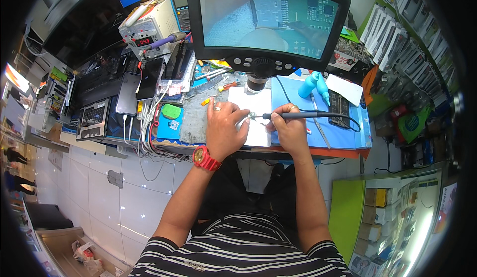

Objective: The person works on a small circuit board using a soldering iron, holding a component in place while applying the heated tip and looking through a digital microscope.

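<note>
My right hand grips the black handle of a soldering iron like a pen. Its tip reaches left to a small circuit board on the white surface. Thumb and index finger of my left hand close on the left side of that board. Directly above hangs the lens of a digital microscope. On its screen appear a metal connector with a row of pins, a green board with chips, and blurred fingertips. The exact contact of the tip is too small to make out.
Teal bottles and a dark phone part lie on the blue mat at right. Tweezers rest nearer. Leftward are a green sponge, phones, cables and a power supply.
</note>
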`<state>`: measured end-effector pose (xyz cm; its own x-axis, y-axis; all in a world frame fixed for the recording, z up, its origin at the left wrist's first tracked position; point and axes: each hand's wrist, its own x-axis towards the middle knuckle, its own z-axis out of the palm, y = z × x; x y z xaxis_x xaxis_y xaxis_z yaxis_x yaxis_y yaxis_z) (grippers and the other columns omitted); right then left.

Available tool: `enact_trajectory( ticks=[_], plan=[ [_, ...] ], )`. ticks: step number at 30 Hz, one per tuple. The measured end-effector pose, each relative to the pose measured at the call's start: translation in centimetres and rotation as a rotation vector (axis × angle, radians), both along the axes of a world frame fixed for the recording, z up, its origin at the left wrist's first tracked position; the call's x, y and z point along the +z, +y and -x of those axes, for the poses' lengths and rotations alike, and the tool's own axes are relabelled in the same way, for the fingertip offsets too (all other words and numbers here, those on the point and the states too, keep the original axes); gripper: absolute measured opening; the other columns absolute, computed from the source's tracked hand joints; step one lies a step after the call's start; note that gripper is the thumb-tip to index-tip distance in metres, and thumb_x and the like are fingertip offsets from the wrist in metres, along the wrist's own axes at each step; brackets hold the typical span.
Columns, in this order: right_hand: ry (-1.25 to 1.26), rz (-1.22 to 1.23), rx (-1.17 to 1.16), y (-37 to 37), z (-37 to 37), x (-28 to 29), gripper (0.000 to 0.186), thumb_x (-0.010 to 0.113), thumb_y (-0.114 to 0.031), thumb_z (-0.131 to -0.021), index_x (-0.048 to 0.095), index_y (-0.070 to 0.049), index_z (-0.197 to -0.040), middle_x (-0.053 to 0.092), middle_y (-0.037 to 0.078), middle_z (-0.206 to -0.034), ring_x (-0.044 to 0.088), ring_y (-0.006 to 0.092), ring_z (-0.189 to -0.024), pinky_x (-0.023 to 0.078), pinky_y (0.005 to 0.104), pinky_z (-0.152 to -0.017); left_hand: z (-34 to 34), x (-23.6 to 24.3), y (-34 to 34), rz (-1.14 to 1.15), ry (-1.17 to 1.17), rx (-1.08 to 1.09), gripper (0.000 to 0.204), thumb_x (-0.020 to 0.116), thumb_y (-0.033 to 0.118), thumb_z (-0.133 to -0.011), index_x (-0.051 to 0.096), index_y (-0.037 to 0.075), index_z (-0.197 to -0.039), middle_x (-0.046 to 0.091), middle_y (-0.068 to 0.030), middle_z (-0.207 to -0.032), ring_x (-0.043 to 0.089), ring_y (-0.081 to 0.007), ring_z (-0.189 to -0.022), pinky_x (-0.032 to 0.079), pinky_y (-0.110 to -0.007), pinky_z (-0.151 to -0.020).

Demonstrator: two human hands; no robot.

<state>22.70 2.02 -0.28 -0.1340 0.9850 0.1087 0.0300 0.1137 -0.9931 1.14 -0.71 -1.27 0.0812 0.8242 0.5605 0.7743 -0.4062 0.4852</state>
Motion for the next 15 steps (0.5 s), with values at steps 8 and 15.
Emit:
enact_trajectory(
  ticks=[8, 15],
  plan=[
    [-0.011, -0.002, -0.002, 0.08, 0.06, 0.27, 0.011, 0.069, -0.006, -0.108, 0.061, 0.002, -0.109, 0.076, 0.012, -0.093, 0.077, 0.0163, -0.079, 0.066, 0.0317, -0.074, 0.02, 0.08, 0.0, 0.006, -0.001, 0.003, 0.021, 0.081, 0.017, -0.091, 0.085, 0.011, -0.111, 0.066, -0.0063, -0.097, 0.067, -0.0304, -0.106, 0.025, -0.068, -0.132],
    [0.046, 0.023, -0.049, -0.12, 0.13, 0.02, 0.011, 0.069, -0.006, -0.107, 0.062, 0.002, -0.109, 0.076, 0.012, -0.092, 0.078, 0.0171, -0.08, 0.067, 0.0325, -0.075, 0.05, 0.11, 0.0, 0.003, 0.002, 0.002, 0.02, 0.081, 0.016, -0.091, 0.085, 0.011, -0.11, 0.065, -0.0063, -0.097, 0.066, -0.0308, -0.106, 0.025, -0.068, -0.132]
  ],
)
